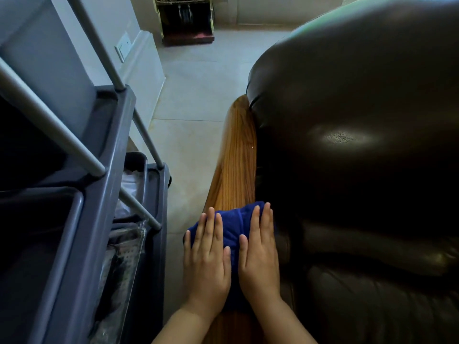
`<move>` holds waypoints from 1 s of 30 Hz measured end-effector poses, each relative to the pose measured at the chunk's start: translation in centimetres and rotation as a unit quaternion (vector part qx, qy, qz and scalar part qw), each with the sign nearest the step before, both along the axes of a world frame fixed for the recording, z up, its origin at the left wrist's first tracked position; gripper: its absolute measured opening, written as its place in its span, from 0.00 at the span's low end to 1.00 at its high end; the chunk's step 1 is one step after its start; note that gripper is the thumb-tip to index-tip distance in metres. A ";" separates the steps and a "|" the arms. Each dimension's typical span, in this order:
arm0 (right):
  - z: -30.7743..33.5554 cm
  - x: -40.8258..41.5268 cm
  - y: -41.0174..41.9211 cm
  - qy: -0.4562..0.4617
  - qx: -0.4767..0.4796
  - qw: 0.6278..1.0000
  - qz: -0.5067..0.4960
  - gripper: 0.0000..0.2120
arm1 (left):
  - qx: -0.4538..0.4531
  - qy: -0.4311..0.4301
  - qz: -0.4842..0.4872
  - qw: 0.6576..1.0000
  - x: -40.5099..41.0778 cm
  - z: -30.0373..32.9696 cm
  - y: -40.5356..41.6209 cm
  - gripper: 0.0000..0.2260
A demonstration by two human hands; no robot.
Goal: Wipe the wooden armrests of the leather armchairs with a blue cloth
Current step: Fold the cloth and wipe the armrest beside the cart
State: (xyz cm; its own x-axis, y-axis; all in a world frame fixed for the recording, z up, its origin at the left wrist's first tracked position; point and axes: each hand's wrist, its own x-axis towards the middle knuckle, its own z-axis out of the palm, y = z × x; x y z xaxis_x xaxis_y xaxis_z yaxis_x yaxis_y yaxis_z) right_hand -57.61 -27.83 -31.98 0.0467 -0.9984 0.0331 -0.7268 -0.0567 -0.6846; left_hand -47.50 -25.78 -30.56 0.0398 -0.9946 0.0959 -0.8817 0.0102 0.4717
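Note:
A long wooden armrest (236,155) with striped grain runs away from me along the left side of a dark brown leather armchair (360,145). A blue cloth (233,224) lies draped over the near part of that armrest. My left hand (206,259) presses flat on the cloth's left half, fingers straight and together. My right hand (260,254) presses flat on its right half, beside the leather. Both palms hide the cloth's near part.
A grey plastic cleaning cart (99,194) with metal posts stands close on the left, leaving a narrow strip of pale tiled floor (193,100) between it and the armrest. A wall with a socket plate (123,47) and a dark cabinet (186,21) are farther off.

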 end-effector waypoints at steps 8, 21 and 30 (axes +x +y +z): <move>0.5 0.7 -7.0 0.009 -0.008 1.000 0.024 0.28 | 0.018 0.048 -0.015 0.999 0.9 0.0 -6.2 0.25; 0.4 0.5 -16.8 0.031 -0.072 0.996 0.053 0.26 | 0.002 0.038 -0.062 0.997 0.9 0.4 -16.2 0.26; 1.6 0.1 -16.3 0.052 -0.098 0.992 0.052 0.27 | -0.057 0.072 -0.024 0.995 0.6 0.8 -14.1 0.22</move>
